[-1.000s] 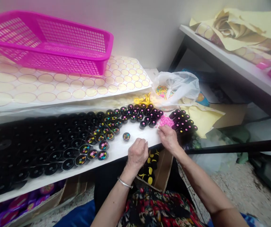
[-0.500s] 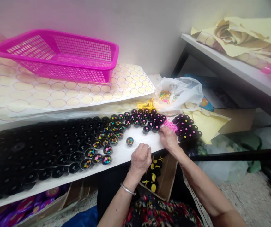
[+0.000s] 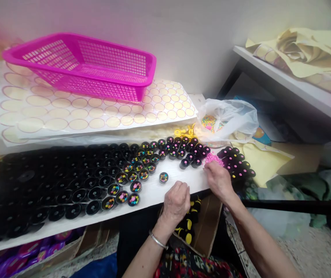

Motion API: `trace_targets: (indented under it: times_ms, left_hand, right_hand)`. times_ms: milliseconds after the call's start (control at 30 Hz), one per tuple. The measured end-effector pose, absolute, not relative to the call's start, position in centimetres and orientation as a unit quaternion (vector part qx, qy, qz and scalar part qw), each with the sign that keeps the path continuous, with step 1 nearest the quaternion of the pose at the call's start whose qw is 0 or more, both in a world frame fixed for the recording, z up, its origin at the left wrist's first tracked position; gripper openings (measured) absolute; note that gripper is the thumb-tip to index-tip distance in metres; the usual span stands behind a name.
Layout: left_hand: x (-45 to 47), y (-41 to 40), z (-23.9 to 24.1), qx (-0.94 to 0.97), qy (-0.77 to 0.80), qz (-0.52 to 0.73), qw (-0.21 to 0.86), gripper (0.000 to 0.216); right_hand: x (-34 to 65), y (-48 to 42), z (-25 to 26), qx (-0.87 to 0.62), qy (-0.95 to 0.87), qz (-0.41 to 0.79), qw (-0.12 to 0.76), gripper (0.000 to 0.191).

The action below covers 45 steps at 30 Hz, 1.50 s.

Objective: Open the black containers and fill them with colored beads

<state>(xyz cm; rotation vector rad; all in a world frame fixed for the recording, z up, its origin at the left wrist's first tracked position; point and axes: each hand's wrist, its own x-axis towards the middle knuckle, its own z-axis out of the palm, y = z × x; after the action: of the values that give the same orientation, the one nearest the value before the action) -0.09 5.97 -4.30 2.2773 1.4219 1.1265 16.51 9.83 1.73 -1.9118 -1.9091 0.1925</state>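
Observation:
My left hand is curled closed at the front edge of the white table; whatever its fingers hold, if anything, is hidden. The fingers of my right hand are pinched together at the near side of a heap of small pink beads, and I cannot make out what is in them. A single round black cup with coloured beads stands just beyond my left hand. Small black pieces with pink dots on top stand left of the heap, and more black pieces stand to its right.
Rows of black cups cover the table's left side. Behind them, a pink mesh basket rests on sheets of round labels. A clear bag holds coloured beads. Below my hands, a cardboard box contains black and yellow pieces.
The view has shifted, so most things appear a little further right. Both hands remain closed, the right one still by the pink beads. No cup has visibly moved on the table.

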Motion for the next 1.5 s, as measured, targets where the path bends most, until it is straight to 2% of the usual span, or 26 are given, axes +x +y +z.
trace_targets:
  times_ms: [67, 167, 267, 400, 533, 633, 967, 1500]
  left_hand:
    - [0.0, 6.0, -4.3, 0.777, 0.485, 0.384, 0.116, 0.016]
    - [0.0, 6.0, -4.4, 0.774, 0.486, 0.390, 0.115, 0.016]
    - [0.0, 5.9, -4.6, 0.773, 0.486, 0.389, 0.122, 0.015]
    - [-0.1, 5.8, -5.0, 0.775, 0.486, 0.378, 0.141, 0.016]
    - [-0.1, 5.7, -5.0, 0.776, 0.488, 0.376, 0.135, 0.018]
    - [-0.1, 5.7, -4.8, 0.779, 0.485, 0.375, 0.133, 0.018]
    - [0.0, 5.7, -5.1, 0.781, 0.482, 0.373, 0.135, 0.017]
    - [-0.2, 5.8, -5.2, 0.781, 0.484, 0.375, 0.124, 0.017]
  right_hand:
    - [16.1, 10.7, 3.7, -0.651, -0.691, 0.096, 0.298, 0.015]
    - [14.8, 14.2, 6.0, -0.585, -0.719, 0.121, 0.356, 0.013]
    - [13.4, 19.0, 6.1, -0.542, -0.763, 0.124, 0.330, 0.014]
    - [12.2, 23.9, 4.0, -0.522, -0.814, 0.096, 0.237, 0.016]
    - [11.7, 25.2, 2.7, -0.515, -0.841, 0.083, 0.146, 0.017]
    - [11.6, 25.1, 2.6, -0.528, -0.838, 0.079, 0.115, 0.016]
    - [11.6, 25.0, 2.3, -0.546, -0.828, 0.075, 0.106, 0.017]
    - [11.3, 25.8, 3.2, -0.578, -0.796, 0.143, 0.108, 0.013]
